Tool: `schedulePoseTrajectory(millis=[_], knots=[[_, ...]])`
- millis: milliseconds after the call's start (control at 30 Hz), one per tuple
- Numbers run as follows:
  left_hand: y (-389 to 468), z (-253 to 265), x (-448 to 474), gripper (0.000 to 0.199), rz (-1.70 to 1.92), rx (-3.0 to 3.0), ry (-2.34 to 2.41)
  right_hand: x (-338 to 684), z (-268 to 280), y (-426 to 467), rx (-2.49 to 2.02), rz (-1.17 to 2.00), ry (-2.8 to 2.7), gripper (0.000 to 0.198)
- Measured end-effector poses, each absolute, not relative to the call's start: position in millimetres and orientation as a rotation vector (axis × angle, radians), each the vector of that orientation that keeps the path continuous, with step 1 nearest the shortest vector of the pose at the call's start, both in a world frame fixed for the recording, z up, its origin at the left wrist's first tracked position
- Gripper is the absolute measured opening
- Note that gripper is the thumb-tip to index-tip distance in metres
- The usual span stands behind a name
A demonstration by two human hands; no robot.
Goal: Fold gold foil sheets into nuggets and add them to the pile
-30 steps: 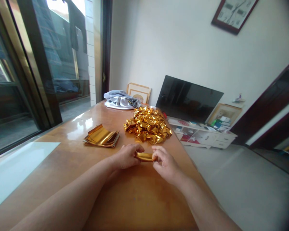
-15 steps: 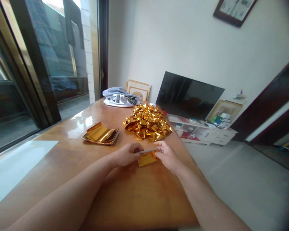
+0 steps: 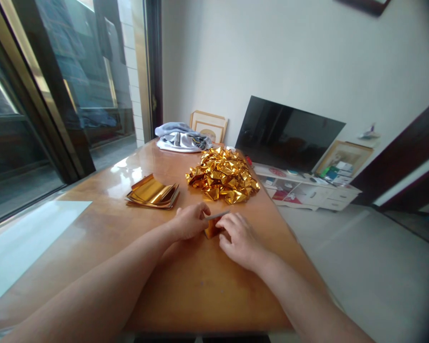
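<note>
Gold foil (image 3: pixel 210 230) sits between the two hands, just on the near side of the pile (image 3: pixel 223 176), with a thin grey strip (image 3: pixel 217 216) running along its top; how the foil is folded is too small to make out. The left hand (image 3: pixel 192 221), nearer and a little to the left of the pile, has its thumb and fingers closed together on the left end of foil and strip. The right hand (image 3: pixel 240 240), nearer than the pile and slightly to its right, has its fingers bent side by side at the foil's right part, with the thumb apart below them; whether they grip it, I cannot tell.

The pile itself is a heap of shiny gold folded pieces on the brown table (image 3: pixel 200 290). Left of the pile, well apart from it, lies a stack (image 3: pixel 152 194) of gold sheets, the top one curling up. Further left and nearer than the pile is a pale panel (image 3: pixel 32 245). Behind the pile, to its left, are bunched clothes (image 3: pixel 180 138) and a frame (image 3: pixel 209 127). Beyond the pile to the right, a dark TV (image 3: pixel 288 136) stands by a white cabinet (image 3: pixel 314 196).
</note>
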State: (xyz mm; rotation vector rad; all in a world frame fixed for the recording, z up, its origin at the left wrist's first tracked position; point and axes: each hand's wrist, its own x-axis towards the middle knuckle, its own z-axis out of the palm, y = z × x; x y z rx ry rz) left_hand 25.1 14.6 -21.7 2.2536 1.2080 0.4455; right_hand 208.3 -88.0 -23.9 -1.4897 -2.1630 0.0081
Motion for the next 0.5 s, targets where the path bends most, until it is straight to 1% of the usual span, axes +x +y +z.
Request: schedulePoseTrajectory(millis=[100,267,500], knots=[[12.8,-20.0,25.4,0.023,0.420,2.273,1.204,205.6,-28.0,-87.5,-1.498,0.047,-2.215,0.027],[10.6,-17.4,25.8,0.031,0.379,2.229,1.260,207.4,-29.9,-87.1,-1.528,0.115,-2.255,0.023],[14.0,-19.5,25.4,0.023,0.415,2.183,1.298,199.1,-20.8,-90.2,-1.576,0.072,-2.262,0.019]])
